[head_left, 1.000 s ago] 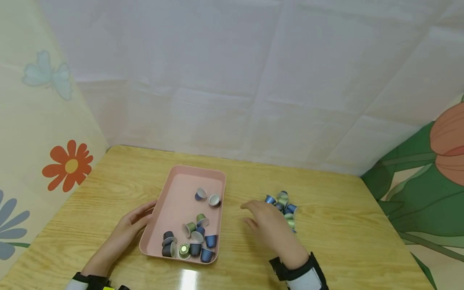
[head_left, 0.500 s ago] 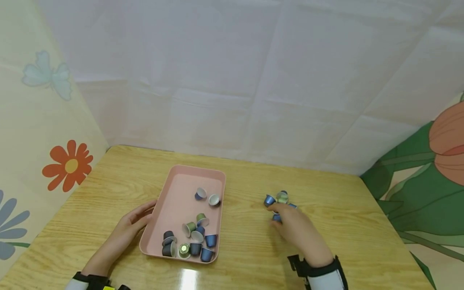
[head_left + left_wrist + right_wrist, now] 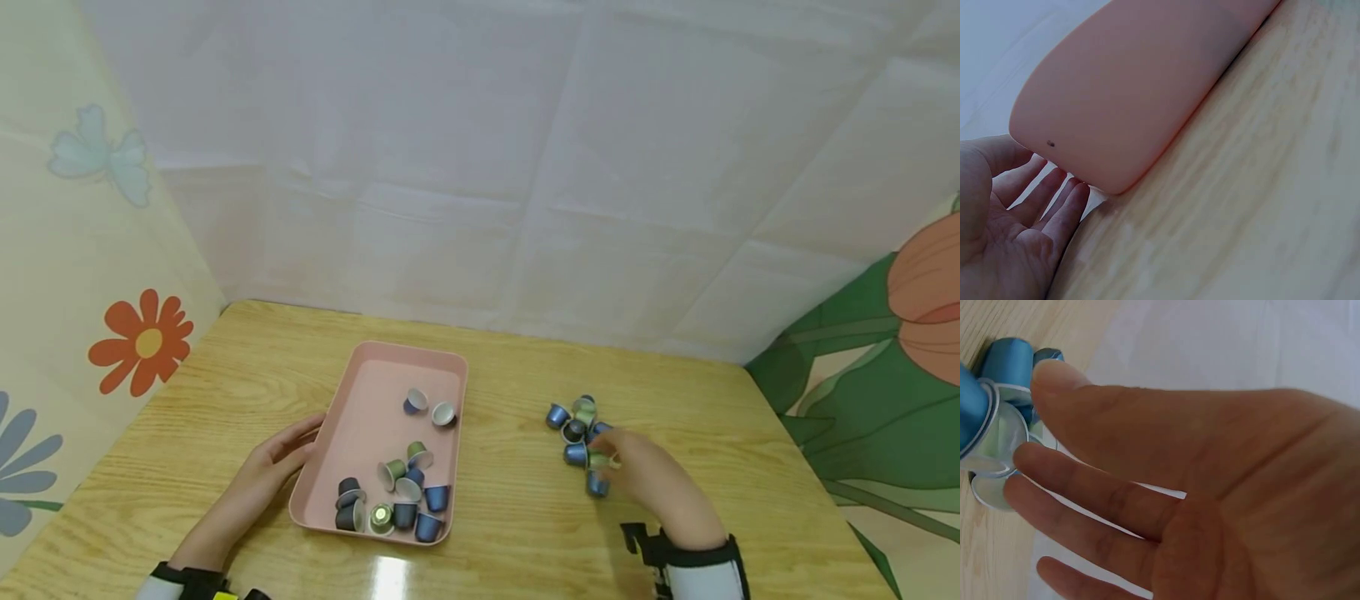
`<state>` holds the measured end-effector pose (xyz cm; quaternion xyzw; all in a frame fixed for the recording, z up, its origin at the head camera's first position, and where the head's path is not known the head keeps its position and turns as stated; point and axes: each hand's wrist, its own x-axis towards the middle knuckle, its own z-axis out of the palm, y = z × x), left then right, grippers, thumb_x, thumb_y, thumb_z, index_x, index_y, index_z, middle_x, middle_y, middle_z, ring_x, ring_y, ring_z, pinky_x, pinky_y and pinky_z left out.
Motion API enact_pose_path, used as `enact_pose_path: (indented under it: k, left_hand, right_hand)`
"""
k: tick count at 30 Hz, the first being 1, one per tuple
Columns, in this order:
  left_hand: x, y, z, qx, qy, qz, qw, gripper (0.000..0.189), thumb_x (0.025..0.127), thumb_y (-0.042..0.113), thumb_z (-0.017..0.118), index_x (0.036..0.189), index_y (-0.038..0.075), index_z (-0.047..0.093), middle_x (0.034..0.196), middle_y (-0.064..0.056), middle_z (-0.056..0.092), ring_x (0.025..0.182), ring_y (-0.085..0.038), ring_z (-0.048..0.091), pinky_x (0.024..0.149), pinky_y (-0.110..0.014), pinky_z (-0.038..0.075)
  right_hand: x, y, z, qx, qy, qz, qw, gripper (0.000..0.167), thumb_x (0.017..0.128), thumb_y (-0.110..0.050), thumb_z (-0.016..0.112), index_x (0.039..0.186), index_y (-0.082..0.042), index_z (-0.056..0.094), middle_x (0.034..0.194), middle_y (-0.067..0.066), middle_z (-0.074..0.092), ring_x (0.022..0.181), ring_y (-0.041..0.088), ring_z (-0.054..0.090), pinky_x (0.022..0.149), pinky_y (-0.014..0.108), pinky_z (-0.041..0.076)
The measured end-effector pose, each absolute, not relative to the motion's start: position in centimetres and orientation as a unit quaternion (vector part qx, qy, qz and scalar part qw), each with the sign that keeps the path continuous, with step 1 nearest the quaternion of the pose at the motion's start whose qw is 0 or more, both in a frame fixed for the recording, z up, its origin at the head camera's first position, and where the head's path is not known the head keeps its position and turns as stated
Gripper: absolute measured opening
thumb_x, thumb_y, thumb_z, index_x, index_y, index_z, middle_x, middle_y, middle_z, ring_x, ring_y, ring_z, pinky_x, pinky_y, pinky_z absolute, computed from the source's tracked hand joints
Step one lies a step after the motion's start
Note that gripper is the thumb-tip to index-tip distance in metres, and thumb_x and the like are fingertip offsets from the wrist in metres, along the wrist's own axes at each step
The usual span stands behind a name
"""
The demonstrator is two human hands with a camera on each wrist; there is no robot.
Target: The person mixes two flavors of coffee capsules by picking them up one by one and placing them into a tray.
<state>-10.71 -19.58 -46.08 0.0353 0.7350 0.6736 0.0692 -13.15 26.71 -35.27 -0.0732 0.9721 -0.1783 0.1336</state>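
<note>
My left hand (image 3: 273, 462) rests at the left side of a pink tray (image 3: 341, 425), fingertips against its wall. In the left wrist view the left hand's fingers (image 3: 1072, 203) lie lightly bent at the tray's pink wall (image 3: 1116, 112). On the right, several coffee capsules lie clustered on the table, among them a blue capsule (image 3: 557, 416) and a dark capsule (image 3: 573, 431). My right hand (image 3: 648, 479) is over the cluster's near right side, fingertips right at a green capsule (image 3: 597, 460). The right wrist view shows its thumb and extended fingers apart, beside the capsules.
Inside the tray, several capsules gather at the near end, including a green capsule (image 3: 381, 519) and a blue capsule (image 3: 428, 527). Two more lie farther up, one a white-lidded capsule (image 3: 444, 414). A white cloth (image 3: 480, 183) hangs behind the wooden table (image 3: 510, 533).
My right hand has moved right and toward the near side of the capsule cluster, uncovering several capsules. The left hand, tray and capsules in it have stayed put.
</note>
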Motion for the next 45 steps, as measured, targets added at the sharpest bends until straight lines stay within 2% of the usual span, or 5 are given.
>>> enact_pose_path:
  k: [8,23,29,36,45]
  left_hand:
    - [-10.7,-19.5,-46.0,0.034,0.733,0.675,0.072,0.056,0.103,0.024,0.055,0.150,-0.002,0.037,0.149,-0.026,0.041,0.114,0.008,0.052,0.093,-0.014,0.044]
    - [-10.7,-19.6,-46.0,0.039,0.737,0.672,0.069,0.056,0.104,0.024,0.054,0.150,-0.002,0.037,0.148,-0.027,0.041,0.114,0.008,0.052,0.093,-0.014,0.044]
    - [-10.7,-19.5,-45.9,0.034,0.739,0.669,0.071,0.056,0.104,0.024,0.054,0.150,-0.002,0.038,0.149,-0.026,0.041,0.113,0.009,0.052,0.093,-0.014,0.044]
    - [-10.7,-19.6,-46.0,0.038,0.742,0.666,0.065,0.055,0.104,0.024,0.054,0.150,-0.002,0.038,0.148,-0.026,0.042,0.114,0.009,0.051,0.093,-0.013,0.043]
    - [-10.7,-19.5,-45.9,0.033,0.741,0.668,0.069,0.056,0.103,0.024,0.054,0.150,-0.002,0.038,0.148,-0.026,0.042,0.113,0.008,0.052,0.093,-0.014,0.044]
  right_hand:
    - [-13.4,27.8,-35.6,-0.074,0.971,-0.179,0.137,0.026,0.081,-0.004,0.079,0.104,0.001,0.069,0.093,0.008,0.066,0.087,0.026,0.063,0.076,0.046,0.054]
    - [-14.0,29.4,-36.0,-0.037,0.968,-0.197,0.152,0.027,0.085,-0.005,0.074,0.111,0.000,0.066,0.104,0.015,0.065,0.091,0.030,0.063,0.073,0.048,0.054]
    - [-14.2,30.0,-36.6,-0.052,0.969,-0.196,0.141,0.027,0.083,0.000,0.074,0.108,0.005,0.066,0.100,0.017,0.066,0.093,0.035,0.062,0.076,0.050,0.054]
    - [-14.6,30.3,-37.7,-0.056,0.969,-0.192,0.144,0.025,0.080,0.004,0.072,0.103,0.008,0.066,0.092,0.014,0.064,0.086,0.031,0.061,0.071,0.045,0.054]
    - [-14.9,30.3,-38.5,-0.071,0.973,-0.175,0.134,0.026,0.078,0.004,0.076,0.101,0.009,0.066,0.089,0.012,0.064,0.085,0.031,0.061,0.074,0.048,0.053]
